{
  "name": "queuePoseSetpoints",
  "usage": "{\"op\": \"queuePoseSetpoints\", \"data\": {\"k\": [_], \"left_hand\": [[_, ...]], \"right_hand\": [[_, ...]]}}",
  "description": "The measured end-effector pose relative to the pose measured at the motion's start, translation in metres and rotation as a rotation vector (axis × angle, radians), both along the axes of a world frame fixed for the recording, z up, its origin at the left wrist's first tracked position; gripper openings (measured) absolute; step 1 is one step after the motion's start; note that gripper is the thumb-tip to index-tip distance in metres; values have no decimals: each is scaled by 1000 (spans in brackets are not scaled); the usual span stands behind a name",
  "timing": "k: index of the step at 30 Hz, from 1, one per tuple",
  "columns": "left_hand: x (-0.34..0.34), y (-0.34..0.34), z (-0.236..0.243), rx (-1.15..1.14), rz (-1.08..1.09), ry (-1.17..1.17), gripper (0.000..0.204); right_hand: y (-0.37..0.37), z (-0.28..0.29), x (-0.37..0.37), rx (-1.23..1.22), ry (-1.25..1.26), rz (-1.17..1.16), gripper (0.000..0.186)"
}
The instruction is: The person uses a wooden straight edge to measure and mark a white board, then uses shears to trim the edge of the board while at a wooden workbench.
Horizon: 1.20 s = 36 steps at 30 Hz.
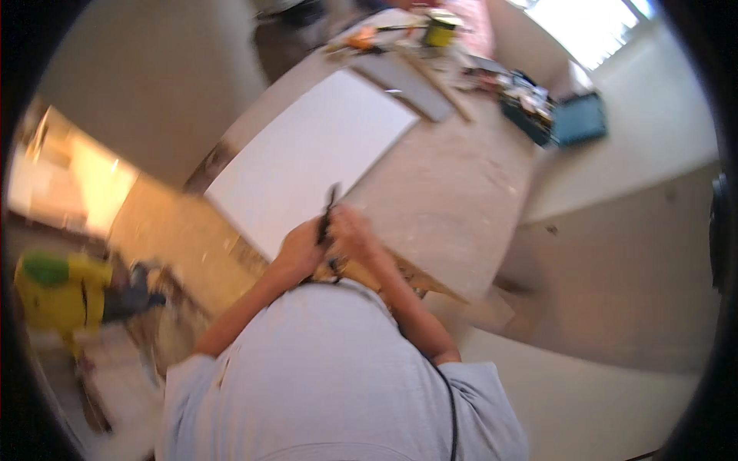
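My left hand [300, 249] is closed around a dark, slender tool [330, 203], whose narrow end sticks up past the fingers; blur hides its exact kind. Right beside it, my right hand [351, 230] is held close against the tool, its fingers curled but smeared by motion. Both hands are in front of my body, over the near edge of a large white board [311, 146]. That board lies flat on a worn worktable [453, 188].
A grey panel [403, 81] and a wooden strip [434, 84] lie beyond the board. Farther back are a yellow-and-dark can [440, 31] and an orange item [361, 37]. An open teal case [580, 119] holds assorted items at right. A yellow-green machine [65, 292] stands at left.
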<state>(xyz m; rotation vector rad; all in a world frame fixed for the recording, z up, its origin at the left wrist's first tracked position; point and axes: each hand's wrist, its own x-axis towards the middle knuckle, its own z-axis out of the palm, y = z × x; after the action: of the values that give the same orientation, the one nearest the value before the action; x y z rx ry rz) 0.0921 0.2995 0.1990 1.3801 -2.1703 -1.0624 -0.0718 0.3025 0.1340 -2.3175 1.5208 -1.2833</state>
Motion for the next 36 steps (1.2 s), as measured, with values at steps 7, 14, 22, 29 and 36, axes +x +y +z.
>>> {"op": "queuePoseSetpoints", "data": {"k": [7, 14, 22, 29, 36], "left_hand": [[18, 0, 1, 108, 60, -72, 29], [41, -2, -31, 98, 48, 351, 32], [73, 6, -59, 344, 444, 1109, 33], [97, 24, -54, 570, 435, 1342, 29], [104, 21, -48, 575, 343, 1317, 35]], "right_hand": [[7, 5, 14, 645, -685, 88, 24], [-6, 12, 31, 898, -908, 108, 27], [11, 14, 68, 1100, -622, 317, 28], [23, 10, 93, 1012, -278, 419, 24], [31, 26, 96, 1134, -677, 405, 24]]}}
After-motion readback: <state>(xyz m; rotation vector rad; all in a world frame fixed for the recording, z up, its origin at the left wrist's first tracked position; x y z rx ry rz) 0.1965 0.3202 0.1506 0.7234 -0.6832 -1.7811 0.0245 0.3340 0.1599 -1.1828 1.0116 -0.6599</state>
